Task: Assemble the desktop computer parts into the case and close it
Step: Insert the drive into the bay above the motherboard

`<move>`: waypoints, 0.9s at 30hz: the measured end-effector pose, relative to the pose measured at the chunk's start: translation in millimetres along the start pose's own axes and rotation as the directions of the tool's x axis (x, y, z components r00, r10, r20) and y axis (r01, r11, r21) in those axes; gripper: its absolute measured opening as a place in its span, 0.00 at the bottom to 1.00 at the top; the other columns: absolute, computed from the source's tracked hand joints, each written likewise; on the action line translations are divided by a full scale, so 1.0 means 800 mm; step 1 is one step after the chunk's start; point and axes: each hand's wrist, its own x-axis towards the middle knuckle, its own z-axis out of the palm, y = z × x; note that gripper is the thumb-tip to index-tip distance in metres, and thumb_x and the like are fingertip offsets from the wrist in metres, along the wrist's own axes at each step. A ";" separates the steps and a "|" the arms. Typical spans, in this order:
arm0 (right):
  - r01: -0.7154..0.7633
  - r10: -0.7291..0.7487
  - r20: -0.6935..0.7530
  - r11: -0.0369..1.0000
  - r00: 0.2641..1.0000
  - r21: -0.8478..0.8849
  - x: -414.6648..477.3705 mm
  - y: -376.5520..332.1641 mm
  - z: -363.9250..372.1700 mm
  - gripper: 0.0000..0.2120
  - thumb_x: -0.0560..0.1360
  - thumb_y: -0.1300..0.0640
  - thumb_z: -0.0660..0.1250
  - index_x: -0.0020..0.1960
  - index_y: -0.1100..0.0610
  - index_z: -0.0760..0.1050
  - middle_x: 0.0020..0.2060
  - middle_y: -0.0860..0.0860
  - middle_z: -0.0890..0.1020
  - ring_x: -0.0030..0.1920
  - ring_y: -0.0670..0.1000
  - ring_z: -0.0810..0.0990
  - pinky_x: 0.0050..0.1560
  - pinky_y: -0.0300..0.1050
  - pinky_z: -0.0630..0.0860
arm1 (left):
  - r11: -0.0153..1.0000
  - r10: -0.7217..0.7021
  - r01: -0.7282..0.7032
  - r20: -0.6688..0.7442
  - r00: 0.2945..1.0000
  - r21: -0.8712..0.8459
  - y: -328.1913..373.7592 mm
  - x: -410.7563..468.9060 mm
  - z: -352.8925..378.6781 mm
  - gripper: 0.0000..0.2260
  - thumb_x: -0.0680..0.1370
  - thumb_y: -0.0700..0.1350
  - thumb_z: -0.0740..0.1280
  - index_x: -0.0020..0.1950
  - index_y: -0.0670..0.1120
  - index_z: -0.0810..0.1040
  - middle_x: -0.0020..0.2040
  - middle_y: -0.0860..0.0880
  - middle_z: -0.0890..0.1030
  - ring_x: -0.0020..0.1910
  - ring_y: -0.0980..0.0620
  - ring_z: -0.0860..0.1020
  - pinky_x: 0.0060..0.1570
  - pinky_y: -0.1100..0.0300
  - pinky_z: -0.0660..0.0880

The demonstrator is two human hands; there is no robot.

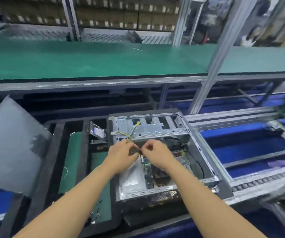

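The left hand (121, 152) has its fingers curled around a bundle of wires (132, 131), yellow, green and black, which runs up from the fist to the metal cage at the far end of the case (200, 146). We note that the right hand (156, 154) is just beside it, thumb and fingers pinching a small dark piece (139, 152) that sits between the two hands. Blur prevents us from telling what this piece is. Both hands are held above the far left part of the case interior. The case lies on its side, open face up, on a black tray (56, 134) on the conveyor line. Inside it we see a green circuit board (149, 176) under the right wrist and a silver box (131, 180) in the near left corner. A white plug (113, 133) hangs loose at the cage's left edge. A grey side panel (9, 145) stands tilted at the left of the tray, apart from the case. A green shelf (87, 60) runs across behind
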 end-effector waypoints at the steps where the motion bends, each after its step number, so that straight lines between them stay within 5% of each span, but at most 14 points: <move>1: -0.009 0.009 0.004 1.000 1.000 -0.007 0.005 0.015 -0.010 0.06 0.79 0.53 0.65 0.47 0.51 0.80 0.42 0.47 0.83 0.43 0.51 0.80 0.38 0.41 0.72 | 0.995 0.014 -0.014 0.004 1.000 0.097 0.008 0.008 0.012 0.14 0.78 0.56 0.64 0.61 0.54 0.78 0.61 0.54 0.76 0.61 0.51 0.75 0.61 0.53 0.70; 3: -0.030 0.030 0.046 0.999 0.998 -0.019 0.013 0.043 -0.024 0.04 0.78 0.54 0.65 0.47 0.48 0.78 0.43 0.46 0.82 0.44 0.51 0.80 0.39 0.42 0.74 | 0.976 -0.053 0.035 0.079 0.996 0.215 0.019 0.019 0.034 0.19 0.79 0.60 0.59 0.63 0.52 0.75 0.63 0.51 0.77 0.60 0.46 0.77 0.60 0.51 0.71; 6: -0.019 0.023 0.114 0.999 0.993 -0.029 0.028 0.068 -0.031 0.05 0.77 0.56 0.64 0.50 0.48 0.77 0.43 0.44 0.81 0.44 0.53 0.81 0.38 0.40 0.76 | 0.888 -0.144 0.099 0.069 0.987 0.448 0.027 0.022 0.057 0.22 0.81 0.61 0.51 0.55 0.48 0.77 0.52 0.45 0.82 0.50 0.41 0.81 0.48 0.52 0.74; 13: 0.095 -0.089 0.171 0.995 0.981 -0.025 0.064 0.055 -0.012 0.08 0.78 0.57 0.64 0.49 0.46 0.78 0.44 0.43 0.80 0.44 0.47 0.78 0.40 0.37 0.71 | 0.878 -0.215 0.196 -0.007 0.977 0.437 0.036 0.022 0.063 0.18 0.81 0.53 0.52 0.47 0.47 0.80 0.47 0.44 0.82 0.46 0.41 0.80 0.39 0.55 0.69; 15: 0.121 -0.115 0.169 0.992 0.979 -0.027 0.072 0.044 -0.004 0.08 0.78 0.57 0.64 0.47 0.45 0.78 0.43 0.42 0.81 0.43 0.43 0.79 0.39 0.31 0.70 | 0.907 -0.196 0.192 -0.029 0.980 0.374 0.035 0.022 0.059 0.18 0.81 0.55 0.52 0.47 0.47 0.78 0.45 0.45 0.82 0.44 0.42 0.80 0.38 0.55 0.71; 20: 0.118 -0.124 0.123 0.991 0.985 0.059 0.090 0.015 0.014 0.08 0.79 0.57 0.64 0.45 0.46 0.76 0.38 0.44 0.82 0.40 0.46 0.80 0.39 0.38 0.74 | 0.994 -0.109 0.111 -0.148 0.983 0.005 0.013 0.025 0.030 0.14 0.82 0.53 0.56 0.63 0.57 0.76 0.49 0.50 0.83 0.49 0.46 0.80 0.44 0.52 0.77; 24: 0.167 -0.172 0.050 0.981 0.984 0.094 0.102 -0.018 0.029 0.06 0.78 0.55 0.64 0.45 0.45 0.76 0.38 0.43 0.81 0.37 0.42 0.78 0.34 0.38 0.70 | 0.993 -0.031 -0.003 -0.291 0.956 -0.119 -0.020 0.029 0.004 0.05 0.81 0.50 0.61 0.50 0.55 0.77 0.43 0.57 0.78 0.47 0.53 0.77 0.45 0.58 0.72; 27: 0.209 -0.215 0.041 0.972 0.976 0.110 0.112 -0.045 0.044 0.06 0.79 0.56 0.65 0.47 0.46 0.76 0.41 0.45 0.81 0.38 0.44 0.77 0.39 0.42 0.73 | 0.972 -0.145 0.060 -0.379 0.914 -0.226 -0.057 0.039 -0.010 0.05 0.79 0.46 0.63 0.50 0.50 0.78 0.45 0.57 0.78 0.45 0.57 0.75 0.46 0.62 0.71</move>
